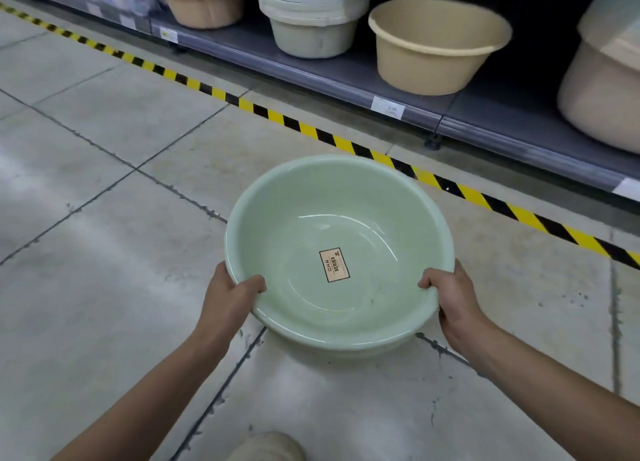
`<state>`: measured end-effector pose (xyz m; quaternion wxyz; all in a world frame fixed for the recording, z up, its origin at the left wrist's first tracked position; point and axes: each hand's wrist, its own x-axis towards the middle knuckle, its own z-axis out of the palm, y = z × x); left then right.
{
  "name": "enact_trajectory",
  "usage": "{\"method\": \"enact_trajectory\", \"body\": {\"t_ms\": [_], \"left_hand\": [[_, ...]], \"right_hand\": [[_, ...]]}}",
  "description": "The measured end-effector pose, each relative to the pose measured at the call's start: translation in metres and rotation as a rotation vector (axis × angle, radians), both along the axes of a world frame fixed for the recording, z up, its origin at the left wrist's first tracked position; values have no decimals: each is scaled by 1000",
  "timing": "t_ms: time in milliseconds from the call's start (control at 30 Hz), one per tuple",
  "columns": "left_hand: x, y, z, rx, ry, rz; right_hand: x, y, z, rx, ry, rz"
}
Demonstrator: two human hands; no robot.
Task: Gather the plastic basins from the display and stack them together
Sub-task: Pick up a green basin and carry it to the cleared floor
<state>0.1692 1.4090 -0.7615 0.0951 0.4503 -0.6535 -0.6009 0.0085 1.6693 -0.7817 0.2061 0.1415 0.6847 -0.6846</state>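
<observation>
A pale green plastic basin (339, 218) with a small tan label on its bottom is held over the tiled floor, low in front of me. My left hand (230, 298) grips its near-left rim, thumb inside. My right hand (450, 294) grips the near-right rim the same way. On the low shelf behind stand a single tan basin (433, 48), a stack of grey-white basins (311, 13), a stack of beige basins (204, 0) and a large beige tub (602, 90) at the right edge.
The grey display shelf (346, 76) runs diagonally across the top, with price tags on its front edge. Yellow-black hazard tape (311, 131) marks the floor along it. A shoe tip (266, 446) shows at the bottom.
</observation>
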Motion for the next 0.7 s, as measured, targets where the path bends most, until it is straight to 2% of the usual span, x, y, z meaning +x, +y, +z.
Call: {"method": "enact_trajectory", "body": {"t_ms": [267, 433, 567, 700], "left_hand": [[2, 8, -35, 56, 11, -29], [-14, -8, -40, 221, 83, -31], [-56, -12, -35, 218, 110, -24], [-127, 22, -17, 168, 169, -204]], "right_hand": [[11, 12, -32, 91, -84, 56], [9, 8, -34, 64, -150, 6], [-1, 15, -25, -7, -94, -97], [-15, 71, -5, -39, -50, -246]]}}
